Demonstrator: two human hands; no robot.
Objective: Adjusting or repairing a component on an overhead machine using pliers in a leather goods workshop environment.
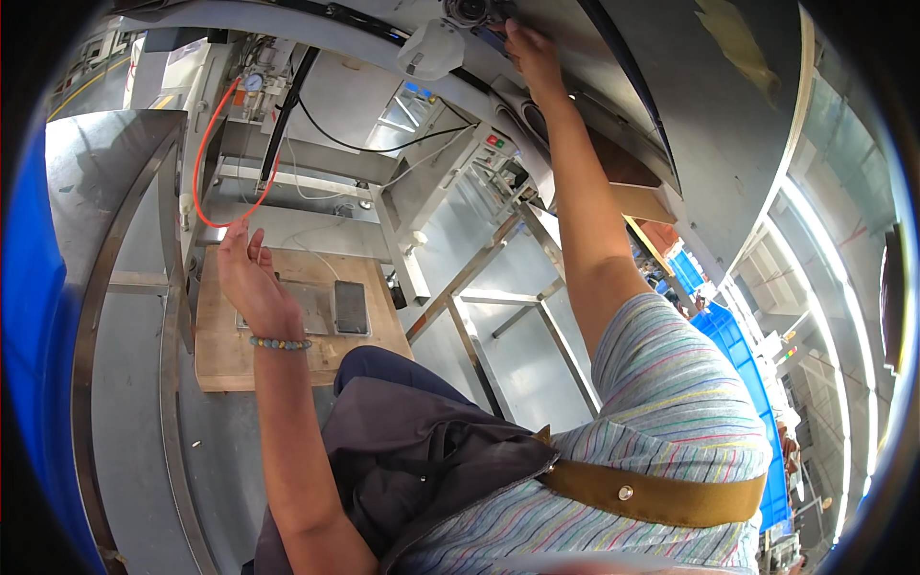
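My left hand (254, 278) is raised at the left with its fingers loosely bent and apart. Its fingertips overlap the bottom of an orange air hose (199, 182) loop in the view, and I see no grip on it. A beaded bracelet (280, 342) circles that wrist. My right hand (533, 59) reaches up to the machine at the top, its fingers bunched at a dark part beside a round metal fitting (467, 10). What those fingers hold is hidden. A whitish translucent cover (431, 50) sits just left of them.
A wooden board (225, 326) on the floor bears a dark rectangular pedal (351, 307). Metal frames (470, 268) stand beside it, and a steel-topped table (105, 153) is at the left. A pressure gauge (253, 82) and black cables hang behind. Blue crates (738, 355) stand at the right.
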